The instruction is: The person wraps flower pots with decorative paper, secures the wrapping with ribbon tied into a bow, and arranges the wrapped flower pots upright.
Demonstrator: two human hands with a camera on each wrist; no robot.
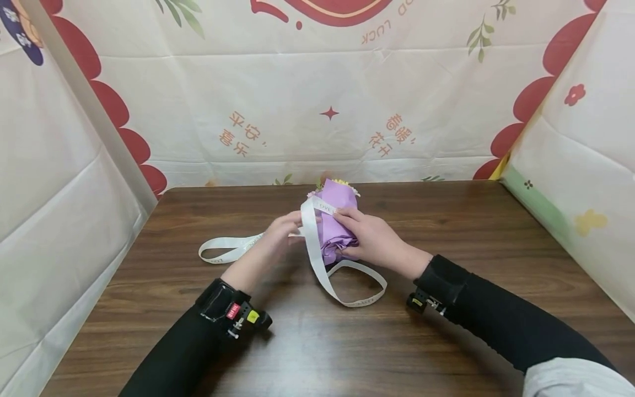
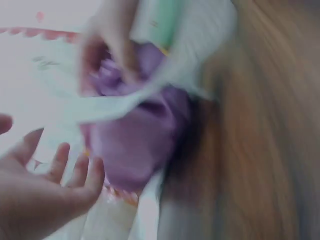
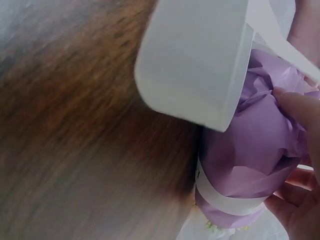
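A small flower bouquet wrapped in purple paper (image 1: pixel 341 197) is on the table toward the back, yellow and pale blooms (image 1: pixel 347 186) at its far end. My right hand (image 1: pixel 379 242) grips the wrapping from the right, thumb and fingers around it. A white printed ribbon (image 1: pixel 313 242) crosses the wrapping under the right fingers, loops down in front of the bouquet and trails off to the left. Beside the bouquet's left side is my left hand (image 1: pixel 280 234), partly behind the ribbon. The left wrist view shows its fingers (image 2: pixel 95 172) spread and loosely bent, apart from the paper.
The bouquet lies on a dark wooden table (image 1: pixel 198 331). One ribbon loop (image 1: pixel 228 242) lies at the left, behind the left forearm. A printed white cloth (image 1: pixel 307 82) hangs behind the table's back edge, with cloth panels along both sides.
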